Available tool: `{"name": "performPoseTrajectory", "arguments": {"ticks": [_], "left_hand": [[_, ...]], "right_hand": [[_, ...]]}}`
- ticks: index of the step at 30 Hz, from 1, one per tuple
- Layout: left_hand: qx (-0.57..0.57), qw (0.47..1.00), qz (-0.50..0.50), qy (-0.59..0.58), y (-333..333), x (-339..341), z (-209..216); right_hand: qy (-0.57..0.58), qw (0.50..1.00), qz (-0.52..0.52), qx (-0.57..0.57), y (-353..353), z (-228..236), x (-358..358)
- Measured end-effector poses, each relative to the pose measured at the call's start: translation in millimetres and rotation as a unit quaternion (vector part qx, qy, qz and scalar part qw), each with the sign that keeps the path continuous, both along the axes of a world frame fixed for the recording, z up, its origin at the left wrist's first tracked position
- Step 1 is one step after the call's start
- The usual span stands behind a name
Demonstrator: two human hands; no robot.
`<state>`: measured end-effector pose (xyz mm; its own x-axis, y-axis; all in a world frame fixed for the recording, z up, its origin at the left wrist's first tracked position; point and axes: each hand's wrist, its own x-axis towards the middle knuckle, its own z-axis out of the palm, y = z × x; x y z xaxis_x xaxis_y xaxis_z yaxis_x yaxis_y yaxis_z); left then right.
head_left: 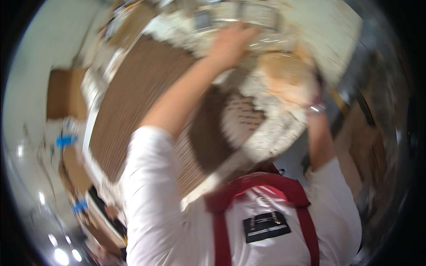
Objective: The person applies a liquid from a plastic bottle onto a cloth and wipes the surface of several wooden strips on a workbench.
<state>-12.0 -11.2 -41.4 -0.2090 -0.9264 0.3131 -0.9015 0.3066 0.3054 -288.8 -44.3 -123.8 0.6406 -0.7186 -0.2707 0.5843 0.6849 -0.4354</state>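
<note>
My left hand (233,43) reaches to the far middle, over a brown, finely ribbed sheet (142,95). Its bent fingers are at crumpled clear plastic (270,42); motion blur hides whether they grip it. On the right, my right hand (316,91) is at the side of a shiny clear plastic bag (286,71) with something tan and peach inside. The bag seems held there, though most of the fingers are hidden behind it. A bracelet (317,108) circles the right wrist. Between my arms lies a light patch with small brown marks (246,113).
Whitish, rough-looking material (279,137) borders the ribbed sheet. At the far edge are blurred clear containers (259,15) on a pale surface (333,26). An open cardboard box (66,94) and blue items (66,141) are at the left. Brown cardboard (366,146) stands right.
</note>
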Motion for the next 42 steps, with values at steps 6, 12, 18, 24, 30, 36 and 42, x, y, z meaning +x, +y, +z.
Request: {"name": "performPoseTrajectory", "arguments": {"ticks": [6,12,18,24,30,36,42], "left_hand": [[-0.104,0.906,0.165,0.375,-57,-28,-85],[-0.145,0.879,0.264,0.370,36,3,-32],[-0.161,0.933,0.289,0.143,321,47,-35],[0.071,0.859,0.507,-0.004,505,69,-59],[0.000,0.882,0.458,0.108,500,99,-91],[0.022,0.878,0.462,0.121,501,97,-86],[0.173,0.886,0.393,0.177,505,92,-75]], "right_hand": [[0.077,0.997,0.019,-0.013,8,18,-63],[0.142,0.986,0.080,-0.028,39,65,-48],[0.034,0.956,0.259,-0.135,99,94,55],[-0.003,0.887,0.445,-0.124,248,128,260],[-0.125,0.678,0.508,-0.516,446,106,428],[-0.072,0.579,0.520,-0.624,518,101,453],[-0.165,0.295,0.392,-0.856,517,57,453]]}}
